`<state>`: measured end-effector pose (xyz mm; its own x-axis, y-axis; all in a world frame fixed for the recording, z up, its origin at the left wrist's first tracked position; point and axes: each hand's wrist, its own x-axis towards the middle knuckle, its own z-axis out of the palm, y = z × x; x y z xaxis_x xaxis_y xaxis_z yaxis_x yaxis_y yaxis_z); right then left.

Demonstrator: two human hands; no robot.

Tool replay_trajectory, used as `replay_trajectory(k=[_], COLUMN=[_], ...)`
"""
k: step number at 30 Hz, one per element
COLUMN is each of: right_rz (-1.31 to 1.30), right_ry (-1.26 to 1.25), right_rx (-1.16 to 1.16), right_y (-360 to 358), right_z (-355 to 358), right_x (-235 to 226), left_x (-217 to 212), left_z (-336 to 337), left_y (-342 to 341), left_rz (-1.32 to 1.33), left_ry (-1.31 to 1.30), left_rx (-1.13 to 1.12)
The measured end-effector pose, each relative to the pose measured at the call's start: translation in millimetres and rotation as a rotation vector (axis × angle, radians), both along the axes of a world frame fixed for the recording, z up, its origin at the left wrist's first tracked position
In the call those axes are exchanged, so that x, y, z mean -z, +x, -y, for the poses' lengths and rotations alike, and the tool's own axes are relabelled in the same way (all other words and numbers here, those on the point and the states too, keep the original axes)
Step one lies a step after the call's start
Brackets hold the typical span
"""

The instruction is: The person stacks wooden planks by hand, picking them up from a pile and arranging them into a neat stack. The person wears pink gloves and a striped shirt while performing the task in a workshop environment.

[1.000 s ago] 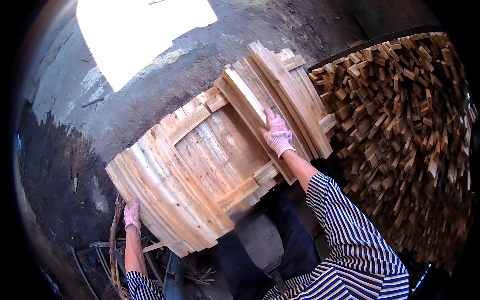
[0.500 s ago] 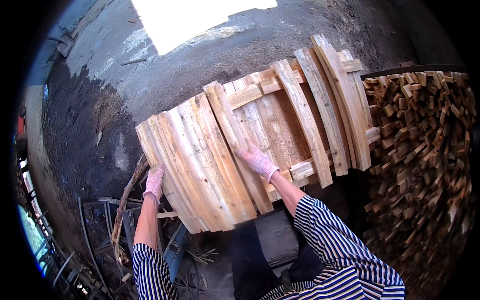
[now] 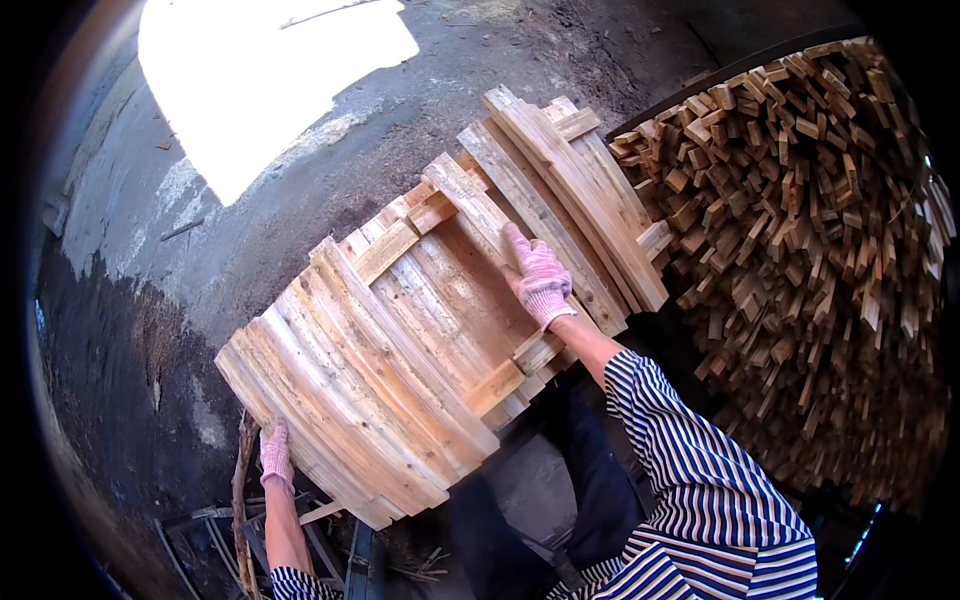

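Against my legs, I hold a slatted wooden pallet (image 3: 420,340) tilted up on its near edge.

Nearest me, my left hand (image 3: 274,455), in a pink knitted glove, grips the pallet's lower left corner, fingers wrapped over the edge, just above some loose sticks (image 3: 243,500) on the ground. Farther up, my right hand (image 3: 538,278), gloved the same, lies flat with fingers together on a slat near the pallet's middle right, pressing rather than gripping. To handle it well I judge I should keep both hands spread wide, bear the weight through the low corner, and steer with the flat palm, watching for splinters. Right of the pallet stands a tall stack of cut wood pieces (image 3: 810,250), close beside its top end. Beyond the pallet lies dark dirt ground (image 3: 560,50) with a bright sunlit patch (image 3: 260,80).
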<state>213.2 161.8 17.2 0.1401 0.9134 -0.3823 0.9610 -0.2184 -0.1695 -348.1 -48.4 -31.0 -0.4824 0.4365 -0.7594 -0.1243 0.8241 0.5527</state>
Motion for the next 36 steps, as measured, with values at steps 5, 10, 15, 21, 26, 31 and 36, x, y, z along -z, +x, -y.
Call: replay_trajectory(k=[5, 10, 15, 21, 26, 31, 36], right_rz=[0.122, 0.164, 0.046, -0.347, -0.506, 0.070, 0.164], right_ry=[0.239, 0.091, 0.111, -0.001, -0.265, 0.355, 0.160], right_rx=[0.015, -0.060, -0.035, -0.049, -0.050, -0.179, -0.009], right_y=[25.5, 34.3, 11.0, -105.2, -126.5, -16.9, 125.4], right_z=[-27.3, -48.8, -32.9, 61.1, 71.4, 1.3, -74.2], right_x=[-25.6, -3.6, -15.1, 10.4, 7.2, -1.5, -28.7], left_x=[-1.7, 9.7, 7.5, 12.6, 16.7, 4.6, -28.3], left_z=[6.1, 14.8, 14.6, 5.7, 15.7, 4.9, -43.1], left_y=[-2.1, -21.0, -7.1, -15.8, -20.0, 6.9, 120.5], left_rz=[0.038, 0.137, 0.035, 0.074, 0.106, -0.294, -0.873], left_ry=[-0.023, -0.070, 0.014, 0.014, -0.068, 0.035, 0.098], left_rx=[-0.019, -0.113, -0.076, -0.058, -0.106, 0.015, 0.629])
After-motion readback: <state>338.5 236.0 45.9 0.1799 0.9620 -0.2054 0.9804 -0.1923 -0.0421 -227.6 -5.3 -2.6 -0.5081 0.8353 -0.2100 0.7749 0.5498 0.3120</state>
